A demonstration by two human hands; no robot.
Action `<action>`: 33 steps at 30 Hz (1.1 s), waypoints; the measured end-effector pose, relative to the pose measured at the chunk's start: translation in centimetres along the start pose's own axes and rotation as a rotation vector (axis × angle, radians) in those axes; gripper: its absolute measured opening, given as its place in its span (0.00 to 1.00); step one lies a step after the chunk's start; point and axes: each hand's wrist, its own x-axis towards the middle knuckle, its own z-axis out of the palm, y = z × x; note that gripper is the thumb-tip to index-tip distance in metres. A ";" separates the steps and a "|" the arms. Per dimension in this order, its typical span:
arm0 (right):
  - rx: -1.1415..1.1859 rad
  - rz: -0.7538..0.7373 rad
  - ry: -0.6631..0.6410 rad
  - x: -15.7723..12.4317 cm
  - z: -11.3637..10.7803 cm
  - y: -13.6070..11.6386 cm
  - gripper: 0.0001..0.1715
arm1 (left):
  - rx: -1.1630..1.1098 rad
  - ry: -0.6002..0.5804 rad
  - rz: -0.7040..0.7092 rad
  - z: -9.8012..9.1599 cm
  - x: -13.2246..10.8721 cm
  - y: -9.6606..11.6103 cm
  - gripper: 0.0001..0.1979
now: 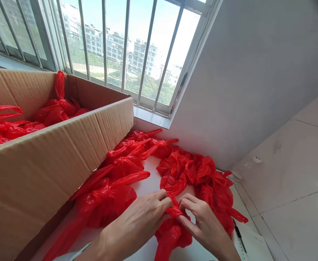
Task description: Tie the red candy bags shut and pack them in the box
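Between my hands is a red plastic bag [172,232], resting low in the middle of the white table [148,181]. My left hand [145,215] pinches the gathered top of the bag from the left. From the right, my right hand [198,217] grips the same twisted plastic with thumb and fingers. What the bag contains is hidden. Close to my left hand lies another red bag [110,199] with its handles knotted. On the far side of my right hand several more red bags [215,192] are bunched together.
A large open cardboard box [52,159] at the left holds several red bags [58,110]. A barred window [118,50] stands behind. Grey wall [243,72] rises at the right. A black pen [239,235] lies by the table's right edge, and a clear bottle [243,168] is near the wall.
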 end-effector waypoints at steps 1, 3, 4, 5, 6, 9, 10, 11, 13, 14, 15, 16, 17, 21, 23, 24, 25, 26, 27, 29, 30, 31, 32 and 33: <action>0.004 -0.014 -0.004 0.1 0.3 -0.3 0.06 | -0.020 -0.001 -0.002 0.3 0.4 0.0 0.09; -0.025 -0.012 0.010 0.4 1.0 -0.6 0.05 | 0.005 -0.019 -0.019 1.0 0.8 -0.3 0.07; -0.044 -0.003 0.011 0.5 1.3 -0.6 0.06 | 0.043 -0.038 -0.039 1.4 0.8 -0.6 0.06; -0.057 0.010 -0.001 0.6 1.5 -0.5 0.06 | 0.086 -0.064 -0.062 1.7 0.8 -0.8 0.05; -0.063 0.025 -0.028 0.6 1.6 -0.4 0.07 | 0.126 -0.090 -0.082 1.9 0.7 -1.1 0.06; -0.059 0.079 -0.138 0.3 1.3 0.1 0.12 | 0.170 -0.158 -0.095 2.2 0.2 -1.7 0.10; -0.059 0.094 -0.166 0.1 1.1 0.3 0.14 | 0.171 -0.174 -0.090 2.1 0.1 -1.9 0.11; -0.059 0.102 -0.186 -0.1 0.9 0.4 0.17 | 0.171 -0.185 -0.083 2.0 0.1 -2.0 0.11; -0.044 0.093 -0.207 -0.2 0.8 0.6 0.24 | 0.169 -0.198 -0.066 1.8 0.4 -2.0 0.14; -0.039 0.086 -0.208 -0.1 0.9 0.6 0.26 | 0.168 -0.207 -0.055 1.8 0.6 -2.0 0.15; -0.044 0.081 -0.204 0.1 1.1 0.6 0.26 | 0.169 -0.216 -0.043 1.9 0.9 -2.0 0.16; -0.058 0.077 -0.198 0.4 1.5 0.5 0.25 | 0.171 -0.227 -0.032 2.2 1.2 -2.0 0.16; -0.077 0.074 -0.195 0.8 1.9 0.4 0.22 | 0.178 -0.238 -0.023 2.5 1.5 -2.0 0.16; -0.113 0.070 -0.217 2.0 3.1 0.2 0.07 | 0.217 -0.247 0.003 3.4 2.5 -2.3 0.08; -0.111 0.066 -0.218 2.0 2.8 0.4 0.08 | 0.217 -0.233 0.021 2.9 2.6 -2.6 0.09; -0.108 0.064 -0.215 1.8 2.3 0.7 0.09 | 0.211 -0.222 0.029 2.3 2.5 -2.7 0.10; -0.103 0.069 -0.206 1.5 1.7 1.0 0.09 | 0.203 -0.209 0.033 1.6 2.3 -2.9 0.11; -0.094 0.081 -0.195 1.0 1.0 1.4 0.10 | 0.193 -0.193 0.032 0.7 2.0 -3.2 0.12; -0.083 0.098 -0.187 0.5 0.3 1.8 0.10 | 0.184 -0.176 0.030 -0.2 1.6 -3.4 0.12; -0.058 0.139 -0.181 -0.7 -1.1 2.7 0.11 | 0.158 -0.150 0.007 -1.8 0.7 -4.0 0.12; -0.050 0.158 -0.185 -1.4 -1.6 3.1 0.11 | 0.139 -0.148 -0.012 -2.4 0.3 -4.3 0.12; -0.050 0.171 -0.194 -1.9 -2.1 3.3 0.11 | 0.120 -0.150 -0.034 -2.8 -0.1 -4.5 0.12; -0.052 0.184 -0.202 -2.5 -2.3 3.4 0.11 | 0.102 -0.152 -0.060 -2.9 -0.5 -4.6 0.11; -0.061 0.204 -0.198 -2.9 -2.4 3.3 0.09 | 0.092 -0.151 -0.087 -2.9 -0.8 -4.6 0.09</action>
